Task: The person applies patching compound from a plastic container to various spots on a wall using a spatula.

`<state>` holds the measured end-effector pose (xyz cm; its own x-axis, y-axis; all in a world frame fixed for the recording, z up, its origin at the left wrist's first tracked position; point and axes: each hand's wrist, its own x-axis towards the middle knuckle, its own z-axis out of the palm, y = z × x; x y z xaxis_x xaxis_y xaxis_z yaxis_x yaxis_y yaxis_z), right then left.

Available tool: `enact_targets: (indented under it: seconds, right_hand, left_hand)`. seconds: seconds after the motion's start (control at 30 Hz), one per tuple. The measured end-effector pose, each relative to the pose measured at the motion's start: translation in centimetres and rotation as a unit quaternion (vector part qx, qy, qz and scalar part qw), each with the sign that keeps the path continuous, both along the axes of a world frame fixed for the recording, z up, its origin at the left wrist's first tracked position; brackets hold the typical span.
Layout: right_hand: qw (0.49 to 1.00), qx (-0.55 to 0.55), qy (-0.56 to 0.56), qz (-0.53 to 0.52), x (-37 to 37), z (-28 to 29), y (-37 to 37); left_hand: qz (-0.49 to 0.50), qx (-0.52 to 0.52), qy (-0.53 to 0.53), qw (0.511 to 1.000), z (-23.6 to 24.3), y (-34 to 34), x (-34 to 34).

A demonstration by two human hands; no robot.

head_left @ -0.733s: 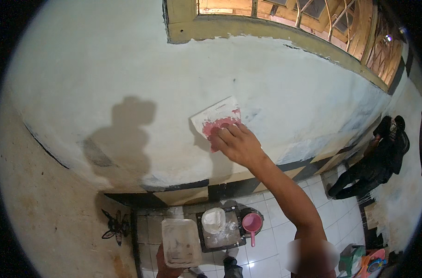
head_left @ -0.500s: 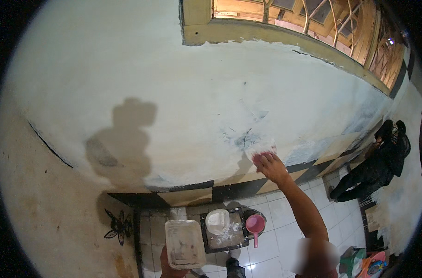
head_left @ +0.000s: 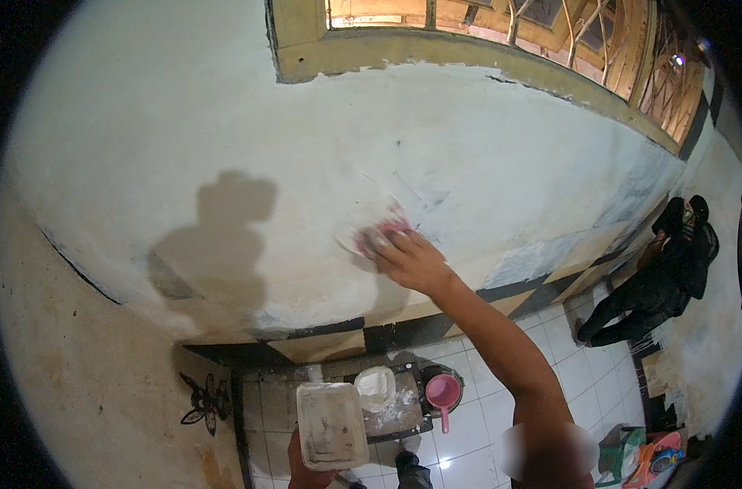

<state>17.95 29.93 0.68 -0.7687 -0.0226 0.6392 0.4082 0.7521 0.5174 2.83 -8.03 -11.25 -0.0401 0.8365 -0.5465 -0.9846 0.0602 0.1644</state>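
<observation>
My right hand (head_left: pixel 413 261) is closed round a red scraper (head_left: pixel 394 220) smeared with white paste. It presses the tool to the pale wall (head_left: pixel 306 163), over and beside a patch with dark scratches and streaks. Low at the bottom of the view, my left hand (head_left: pixel 302 466) holds up a shallow rectangular plastic tray (head_left: pixel 335 461) by its underside and near left edge. Greyish-white residue coats the tray's inside. Most of the left fingers are hidden beneath it.
A dark-edged stool (head_left: pixel 397 420) carries a white tub (head_left: pixel 375 387) of white paste. Beside it, a pink dipper (head_left: pixel 443 391) rests over a dark bucket. Another person in black (head_left: pixel 656 281) is by the wall at right. A yellow window frame (head_left: pixel 469 61) is above.
My right hand has moved left and upward across the wall with the scraper. The view has shifted slightly; my left hand still holds the tray.
</observation>
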Motion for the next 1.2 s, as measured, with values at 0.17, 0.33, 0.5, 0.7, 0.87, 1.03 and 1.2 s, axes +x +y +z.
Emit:
enact_targets:
  seconds: [0.17, 0.33, 0.5, 0.7, 0.87, 1.03, 1.2]
  right_hand:
    - [0.991, -0.06, -0.066, -0.099, 10.9, -8.8, -0.9]
    - [0.989, -0.018, 0.063, -0.135, 9.3, 0.4, -3.5]
    - [0.972, -0.016, 0.223, -0.073, 1.7, 10.6, -2.0]
    - [0.965, -0.063, 0.232, -0.1, -1.5, 6.2, -1.6]
    - [0.968, -0.13, 0.174, -0.129, 0.3, -10.4, -2.3]
    - [0.946, -0.169, 0.176, -0.215, 2.7, -15.9, -5.8]
    - [0.919, -0.137, 0.334, -0.157, 3.7, -7.3, -3.9]
  left_hand:
    - [-0.001, -0.017, 0.061, 0.998, -0.3, -0.7, -0.7]
    - [-0.012, 0.009, 0.231, 0.973, 0.7, -0.8, -0.4]
    - [-0.053, 0.055, 0.518, 0.852, 2.5, -0.1, 0.2]
    - [0.013, -0.004, 0.173, 0.985, 2.9, 0.2, 0.5]
    - [0.022, -0.004, -0.003, 1.0, 1.6, 0.1, -0.3]
    - [0.017, -0.03, 0.001, 0.999, -0.4, -1.5, -1.7]
    - [0.011, -0.046, 0.02, 0.999, -1.2, -2.1, -2.0]
